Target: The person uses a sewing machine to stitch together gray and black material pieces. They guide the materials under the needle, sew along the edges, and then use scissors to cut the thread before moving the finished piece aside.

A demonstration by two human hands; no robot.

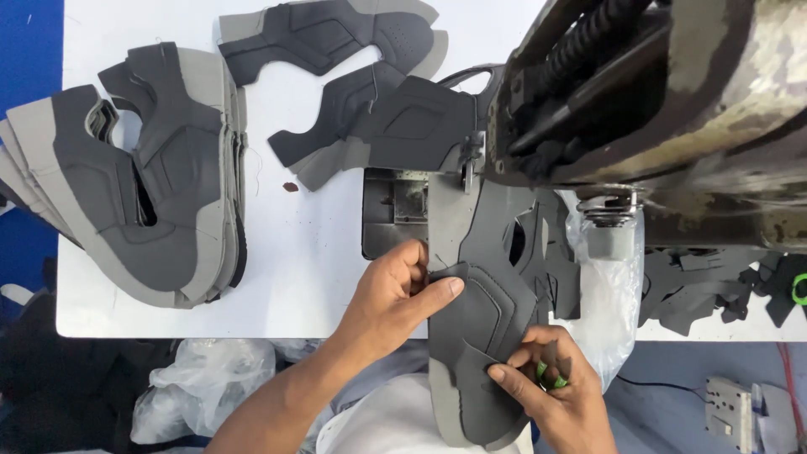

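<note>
White table [319, 252] underfoot of the work: nearest, right hand [555, 391] pinched shut on the grey shoe upper [479, 328] with a small green tool tucked in, left hand [395, 294] pressing its upper edge, thumb flat. Stitching step by the look of it — upper lying under the sewing machine [639, 92], to be fed straight. Farther off, stack of cut uppers [160, 193] at left.

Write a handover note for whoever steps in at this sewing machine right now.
Left hand: fingers pinching the grey shoe upper at its left edge, thumb flat on top.
Right hand: holding the upper's lower right edge, a small green object in the grip.
The upper runs up to the needle of the sewing machine.
Done or not: cannot tell for the stack at left and two loose uppers at top.
Left: the upper in hand.
</note>
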